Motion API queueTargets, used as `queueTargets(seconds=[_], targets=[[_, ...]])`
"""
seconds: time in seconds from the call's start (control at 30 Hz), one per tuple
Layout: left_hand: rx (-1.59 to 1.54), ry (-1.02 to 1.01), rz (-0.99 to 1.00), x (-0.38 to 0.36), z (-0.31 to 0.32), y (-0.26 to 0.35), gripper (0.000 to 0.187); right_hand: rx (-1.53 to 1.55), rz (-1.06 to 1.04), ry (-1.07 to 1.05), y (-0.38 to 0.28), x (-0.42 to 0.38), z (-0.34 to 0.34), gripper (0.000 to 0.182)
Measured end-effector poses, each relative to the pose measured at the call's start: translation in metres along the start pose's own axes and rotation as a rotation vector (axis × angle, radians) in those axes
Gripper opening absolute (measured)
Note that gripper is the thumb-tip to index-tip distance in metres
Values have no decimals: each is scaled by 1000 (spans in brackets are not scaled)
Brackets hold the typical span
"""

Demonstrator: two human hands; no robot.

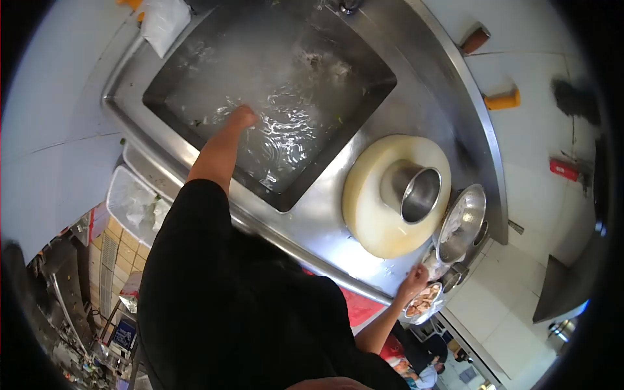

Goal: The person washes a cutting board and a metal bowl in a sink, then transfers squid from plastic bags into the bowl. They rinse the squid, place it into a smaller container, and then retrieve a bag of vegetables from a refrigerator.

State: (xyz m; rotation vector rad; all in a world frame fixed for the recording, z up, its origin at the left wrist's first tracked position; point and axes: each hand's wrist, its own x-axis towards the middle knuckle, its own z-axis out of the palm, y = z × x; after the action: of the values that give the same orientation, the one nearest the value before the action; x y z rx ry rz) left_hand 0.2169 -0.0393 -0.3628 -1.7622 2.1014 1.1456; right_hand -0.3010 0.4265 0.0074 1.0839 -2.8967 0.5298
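Left hand at the sink water, right hand among the bowls

Your left hand (244, 117) is resting at the surface of the water (283, 133), with ripples showing around it inside the sink (343, 142). Its fingers are not showing, so I cannot tell whether they are spreading, closing or clasping anything. Your right hand (413, 282) is sitting just beside the bowl of orange-brown pieces (423, 301), its fingers bending toward a pale item (433, 266); whether they are gripping it, I cannot tell. Beyond those fingertips, a steel bowl (478, 207) is leaning. Between your two hands, a thick round board (365, 211) is bearing a steel container (421, 198).

You seem to be working the water with your left hand while your right is attending to the bowls. Lifting the left is calling for clearance over the sink edge nearest your forearm; moving the right is calling for care beside the leaning bowl
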Motion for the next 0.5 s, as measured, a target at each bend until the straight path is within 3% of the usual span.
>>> queueTargets(seconds=[0.03,0.2,0.5], targets=[[-163,-19,-132,13,18,-5,48,-29,29,-27,4,-11,5,23],[-88,-283,-100,-4,12,2,42,138,152,-85,-28,-46,17,17],[256,-253,-95,-29,-13,18,36,120,240,-108,-46,-44,47,15]])
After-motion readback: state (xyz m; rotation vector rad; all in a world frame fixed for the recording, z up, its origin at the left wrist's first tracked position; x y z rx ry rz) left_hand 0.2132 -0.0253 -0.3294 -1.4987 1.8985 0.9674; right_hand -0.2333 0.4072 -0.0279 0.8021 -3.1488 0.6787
